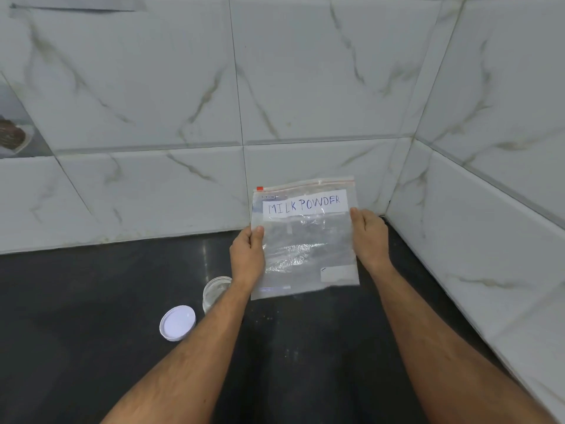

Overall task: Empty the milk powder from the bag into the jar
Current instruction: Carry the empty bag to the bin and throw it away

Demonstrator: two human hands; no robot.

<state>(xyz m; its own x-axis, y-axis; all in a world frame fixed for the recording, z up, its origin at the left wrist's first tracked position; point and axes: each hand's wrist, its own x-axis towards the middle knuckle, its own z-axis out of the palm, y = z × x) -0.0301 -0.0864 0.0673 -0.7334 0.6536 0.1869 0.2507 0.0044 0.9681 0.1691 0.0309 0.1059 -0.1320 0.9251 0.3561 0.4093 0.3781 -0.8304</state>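
Note:
I hold a clear zip bag (305, 240) upright above the dark counter, its white label reading MILK POWDER facing me and its red zip strip on top. My left hand (247, 255) pinches the bag's left edge, thumb on the front. My right hand (368, 237) grips the right edge. The bag looks flat and see-through; I can make out no heap of powder in it. A clear jar (214, 290) stands open on the counter just left of my left wrist, partly hidden by my forearm. Its white lid (177, 322) lies upside down beside it.
The black counter (91, 332) runs into a corner of white marbled wall tiles (305, 87) at the back and right. A few pale specks lie on the counter under the bag. A dark object shows at the far left edge.

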